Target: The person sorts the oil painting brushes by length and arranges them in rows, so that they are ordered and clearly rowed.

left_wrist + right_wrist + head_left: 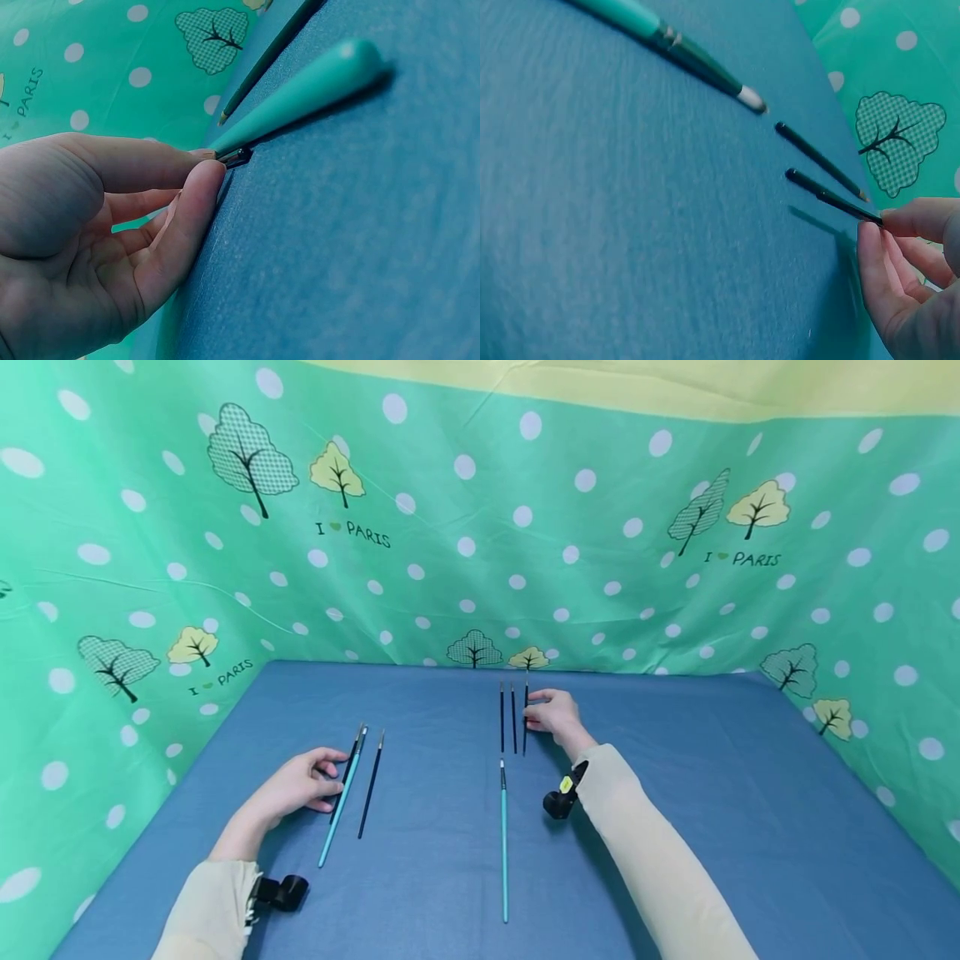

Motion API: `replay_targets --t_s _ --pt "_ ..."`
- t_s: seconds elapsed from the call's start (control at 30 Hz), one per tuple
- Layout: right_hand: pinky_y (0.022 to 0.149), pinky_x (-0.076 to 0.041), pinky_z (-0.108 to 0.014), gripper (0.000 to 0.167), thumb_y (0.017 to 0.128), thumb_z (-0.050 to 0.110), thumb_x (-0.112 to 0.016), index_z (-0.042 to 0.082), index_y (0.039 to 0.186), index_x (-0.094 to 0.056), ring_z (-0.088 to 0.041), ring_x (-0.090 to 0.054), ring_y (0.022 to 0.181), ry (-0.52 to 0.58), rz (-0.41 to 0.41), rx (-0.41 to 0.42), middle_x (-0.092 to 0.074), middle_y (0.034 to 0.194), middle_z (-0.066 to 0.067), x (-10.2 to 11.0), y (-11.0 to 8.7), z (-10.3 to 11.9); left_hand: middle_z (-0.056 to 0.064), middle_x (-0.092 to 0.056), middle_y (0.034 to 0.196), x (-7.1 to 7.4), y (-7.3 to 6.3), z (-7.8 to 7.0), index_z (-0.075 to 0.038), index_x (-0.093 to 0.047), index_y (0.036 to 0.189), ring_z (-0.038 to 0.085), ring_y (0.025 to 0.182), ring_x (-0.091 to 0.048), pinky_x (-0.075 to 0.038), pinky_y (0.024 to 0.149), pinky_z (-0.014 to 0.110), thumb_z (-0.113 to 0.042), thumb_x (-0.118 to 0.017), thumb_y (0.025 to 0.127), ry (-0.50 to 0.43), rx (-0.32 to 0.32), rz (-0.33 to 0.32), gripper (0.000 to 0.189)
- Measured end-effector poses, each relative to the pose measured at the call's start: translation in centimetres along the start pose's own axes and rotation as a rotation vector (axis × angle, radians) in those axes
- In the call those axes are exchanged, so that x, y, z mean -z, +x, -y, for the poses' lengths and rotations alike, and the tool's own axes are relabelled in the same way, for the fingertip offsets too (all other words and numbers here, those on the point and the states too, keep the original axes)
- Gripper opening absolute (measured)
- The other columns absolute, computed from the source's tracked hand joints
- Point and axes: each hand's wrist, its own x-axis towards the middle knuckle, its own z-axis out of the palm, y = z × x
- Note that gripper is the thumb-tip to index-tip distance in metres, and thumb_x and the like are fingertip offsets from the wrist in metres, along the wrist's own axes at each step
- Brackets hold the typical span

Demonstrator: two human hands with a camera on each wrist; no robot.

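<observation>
My left hand [307, 783] pinches a thin black paintbrush [352, 761] between thumb and fingers, at the left of the table. A teal paintbrush [342, 806] lies close along it, overlapping it in the head view; its rounded handle end [352, 64] looms large in the left wrist view. Just right of these is another black paintbrush [371, 789]. At the back, my right hand [553, 714] pinches a slim black paintbrush [526, 731], upper part away from me. Its shadow shows on the cloth in the right wrist view. Left of it, two black paintbrushes [502, 718] lie roughly parallel.
A second teal paintbrush [504, 843] with a white tip lies lengthwise in front of the back row. Blue cloth [435, 877] covers the table. A green dotted curtain [465, 568] printed with trees hangs behind and along the sides.
</observation>
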Motion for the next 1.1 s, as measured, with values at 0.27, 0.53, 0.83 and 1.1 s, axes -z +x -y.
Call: replay_targets --t_s 0.27,0.53,0.83,1.1 --pt "0.065 -0.057 -0.025 0.036 0.084 0.004 -0.062 0.007 0.119 -0.058 -0.020 -0.064 0.080 -0.065 -0.008 0.042 -0.059 0.112 -0.017 0.04 0.13 -0.38 0.013 -0.041 0.098 -0.06 0.07 0.02 0.003 -0.039 0.131 0.019 0.075 -0.052 -0.058 0.061 0.033 -0.002 -0.059 0.084 0.004 -0.003 -0.001 0.052" --pt "0.066 -0.057 -0.027 0.035 0.084 0.006 -0.063 0.007 0.118 -0.059 -0.021 -0.065 0.079 -0.161 -0.025 0.091 -0.060 0.112 -0.016 -0.27 0.24 -0.73 0.013 -0.041 0.098 0.02 0.21 0.11 0.002 -0.040 0.131 0.019 0.075 -0.051 -0.058 0.061 0.033 -0.003 -0.060 0.084 0.006 0.001 -0.004 0.052" --pt "0.065 -0.057 -0.027 0.032 0.083 0.007 -0.064 0.008 0.115 -0.062 -0.020 -0.066 0.079 -0.231 -0.074 0.082 -0.061 0.108 -0.015 -0.80 0.11 -0.38 0.013 -0.041 0.098 0.04 0.16 0.11 0.002 -0.040 0.131 0.019 0.075 -0.051 -0.058 0.061 0.033 -0.003 -0.060 0.084 0.006 -0.003 -0.006 0.051" --pt "0.061 -0.057 -0.025 0.030 0.083 0.007 -0.064 0.008 0.113 -0.063 -0.019 -0.066 0.074 -0.255 -0.093 0.061 -0.062 0.106 -0.014 -0.93 0.48 -0.31 0.013 -0.042 0.098 -0.05 0.27 0.23 0.002 -0.040 0.131 0.019 0.075 -0.051 -0.058 0.060 0.033 -0.003 -0.060 0.084 0.013 -0.007 -0.010 0.051"
